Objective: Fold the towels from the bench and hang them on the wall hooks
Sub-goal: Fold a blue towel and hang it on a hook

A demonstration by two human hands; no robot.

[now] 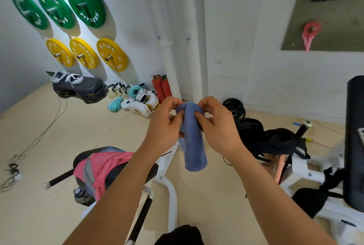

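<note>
Left hand (164,121): pinches blue towel's (194,142) folded top.
Right hand (215,124): pinches same fold.
Blue towel: hangs mid-air, centre.
Pink towel (107,164): on counter (118,173), 7 o'clock.
Wall hooks (188,40): 12 o'clock.

Rightmost green weight plate (85,2), wall-mounted: white lettering "RADE" above hub, "FITNESS" below. Rightmost yellow weight plate (111,54): "RADE" above hub, lower lettering partly legible, "FITNESS". Remaining green and yellow plates: similar lettering, blurred, unreadable. White boxing gloves (140,103) on floor: print too small to read.
</note>
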